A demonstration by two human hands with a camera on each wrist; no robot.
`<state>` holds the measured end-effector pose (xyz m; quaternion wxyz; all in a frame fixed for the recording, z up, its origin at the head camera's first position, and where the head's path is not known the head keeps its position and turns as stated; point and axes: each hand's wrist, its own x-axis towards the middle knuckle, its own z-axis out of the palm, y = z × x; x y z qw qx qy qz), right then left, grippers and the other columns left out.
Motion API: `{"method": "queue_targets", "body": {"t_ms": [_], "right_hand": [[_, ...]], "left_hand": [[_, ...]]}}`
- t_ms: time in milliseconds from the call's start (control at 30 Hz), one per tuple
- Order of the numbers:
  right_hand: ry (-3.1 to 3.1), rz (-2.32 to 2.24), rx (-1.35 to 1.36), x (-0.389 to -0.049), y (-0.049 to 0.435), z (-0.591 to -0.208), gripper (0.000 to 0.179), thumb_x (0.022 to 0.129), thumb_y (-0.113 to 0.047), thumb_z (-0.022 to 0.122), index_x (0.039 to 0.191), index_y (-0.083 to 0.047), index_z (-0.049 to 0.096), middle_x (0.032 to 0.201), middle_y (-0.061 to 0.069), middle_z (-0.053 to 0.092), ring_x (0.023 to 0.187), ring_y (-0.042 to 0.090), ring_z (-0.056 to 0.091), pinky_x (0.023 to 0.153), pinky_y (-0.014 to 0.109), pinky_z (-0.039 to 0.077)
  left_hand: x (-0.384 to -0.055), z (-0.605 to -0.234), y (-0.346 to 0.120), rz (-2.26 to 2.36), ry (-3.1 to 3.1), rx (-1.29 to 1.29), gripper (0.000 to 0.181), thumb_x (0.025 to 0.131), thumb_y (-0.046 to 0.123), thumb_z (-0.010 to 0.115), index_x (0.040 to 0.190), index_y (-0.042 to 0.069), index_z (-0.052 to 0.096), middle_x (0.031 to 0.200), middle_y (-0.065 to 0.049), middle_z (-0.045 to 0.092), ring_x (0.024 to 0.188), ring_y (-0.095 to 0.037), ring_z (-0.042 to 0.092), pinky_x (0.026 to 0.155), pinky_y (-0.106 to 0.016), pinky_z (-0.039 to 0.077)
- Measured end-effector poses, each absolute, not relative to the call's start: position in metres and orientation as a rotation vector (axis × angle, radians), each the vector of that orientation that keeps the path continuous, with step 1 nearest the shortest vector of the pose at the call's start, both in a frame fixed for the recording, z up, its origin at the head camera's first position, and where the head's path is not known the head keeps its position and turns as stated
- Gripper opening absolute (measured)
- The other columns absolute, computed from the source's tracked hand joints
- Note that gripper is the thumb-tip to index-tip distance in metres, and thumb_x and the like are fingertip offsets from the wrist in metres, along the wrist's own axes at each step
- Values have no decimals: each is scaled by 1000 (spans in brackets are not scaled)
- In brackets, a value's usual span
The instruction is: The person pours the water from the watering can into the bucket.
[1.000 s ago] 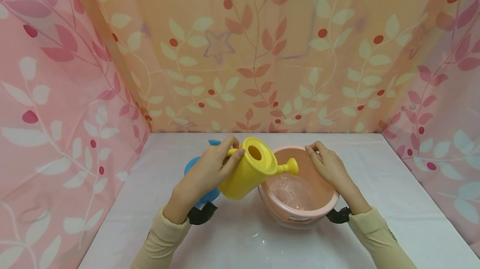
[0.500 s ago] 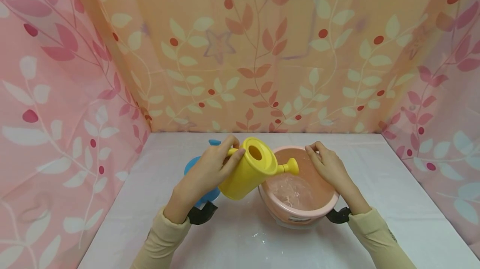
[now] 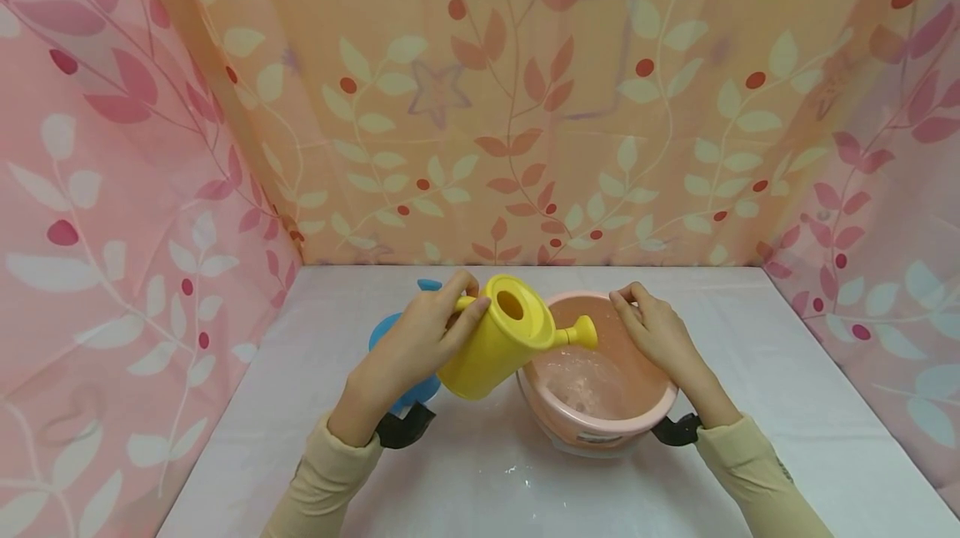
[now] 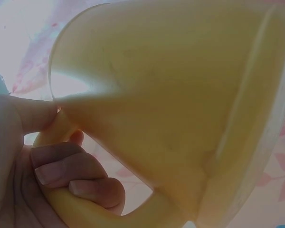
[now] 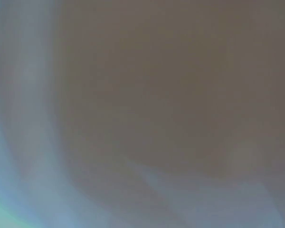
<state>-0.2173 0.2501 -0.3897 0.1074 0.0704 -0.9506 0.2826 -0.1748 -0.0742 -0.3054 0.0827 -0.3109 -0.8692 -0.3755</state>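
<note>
A yellow watering can [image 3: 483, 359] is tilted to the right, its round spout head over a pink basin [image 3: 600, 425]. My left hand [image 3: 423, 329] grips the can's handle; in the left wrist view, fingers [image 4: 61, 166] curl around the handle beneath the can body [image 4: 171, 85]. Rippled water [image 3: 581, 379] covers the basin's bottom. On the basin's right rim, my right hand [image 3: 660, 334] holds on, with the thumb toward the inside. The right wrist view is a blur, mostly the basin's brownish wall [image 5: 171, 95].
Behind the left forearm stands a blue plastic thing [image 3: 384, 329], mostly hidden. Water drops [image 3: 517, 471] lie on the white tabletop [image 3: 465, 496] in front of the basin. Patterned cloth [image 3: 480, 188] walls the table at the back and both sides.
The water's ripples in the basin have shifted. Both hands, the watering can and the basin stay in place.
</note>
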Motion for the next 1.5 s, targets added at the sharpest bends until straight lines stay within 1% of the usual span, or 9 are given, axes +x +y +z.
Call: {"method": "queue_targets", "body": {"t_ms": [367, 500, 767, 1200, 1500], "right_hand": [[-2784, 835, 221, -218, 250, -391, 41, 91, -48, 33, 104, -12, 49, 101, 13, 61, 89, 29, 57, 73, 47, 45], [-2786, 836, 224, -217, 250, -391, 42, 90, -48, 33, 104, -12, 49, 102, 12, 61, 91, 30, 57, 74, 48, 44], [-2790, 838, 218, -217, 251, -391, 43, 90, -50, 33, 104, -13, 48, 101, 11, 61, 88, 27, 57, 72, 45, 45], [-2793, 848, 220, -217, 251, -391, 44, 89, -51, 33, 105, -13, 48, 102, 11, 60, 91, 28, 57, 73, 47, 45], [-2783, 845, 235, -216, 251, -391, 43, 90, -50, 34, 105, -13, 48, 104, 12, 60, 95, 31, 56, 76, 49, 43]], "left_hand": [[-176, -305, -74, -1119, -2593, -941, 26, 90, 43, 38, 93, 18, 44, 58, 5, 44, 46, -5, 42, 44, -21, 38], [-175, -306, -74, -1124, -2594, -939, 25, 90, 43, 38, 93, 19, 44, 58, 5, 43, 45, -6, 41, 43, -21, 37], [-175, -307, -75, -1122, -2598, -924, 24, 90, 44, 38, 92, 21, 43, 55, 5, 41, 43, -6, 40, 41, -20, 35], [-174, -305, -74, -1121, -2607, -930, 25, 90, 44, 38, 93, 19, 43, 56, 5, 43, 45, -6, 41, 43, -21, 37], [-174, -306, -74, -1118, -2605, -922, 23, 90, 44, 38, 93, 21, 42, 57, 5, 43, 46, -7, 42, 43, -21, 37]]}}
